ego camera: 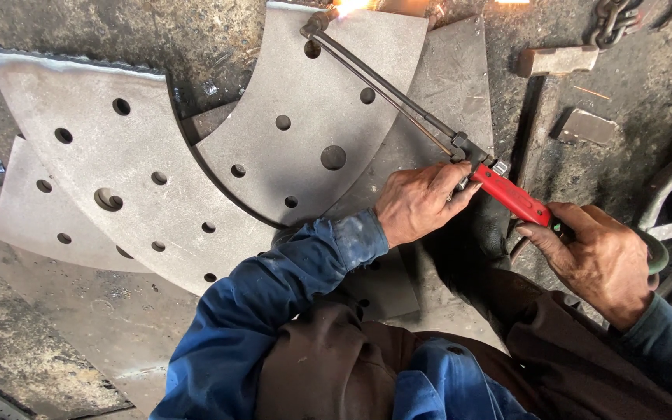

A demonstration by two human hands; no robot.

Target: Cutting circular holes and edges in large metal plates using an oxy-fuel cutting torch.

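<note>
Far left plate: a large curved grey steel plate segment drilled with round holes, lying flat on the stained workshop floor from the upper left to the centre of the frame; a second like piece shows beneath its lower left edge.

Centre plate: a smaller fan-shaped grey steel plate with holes, upper centre, overlapping the flat sheets under it.

Flame: a bright orange flame at the top edge, burning at the far corner of the centre plate.

Torch: a long cutting torch with twin dark metal tubes and a red handle, running from the flame down to the right of centre.

Left hand: the left hand, blue sleeve behind it, is curled over the torch where tubes meet valve body, fingers wrapped and thumb tucked toward the valve.

Right hand: the right hand, lower right, closed around the rear end of the red handle.

Right side: a grey metal hammer, a small flat steel offcut and a dark chain lie on the floor, upper right.

Risk, judged: sparks near the top edge could reach the sleeve or bare skin. With both hands far from the tip, a small wobble could swing the flame off its line. Freshly heated plate edges would burn on touch.
</note>
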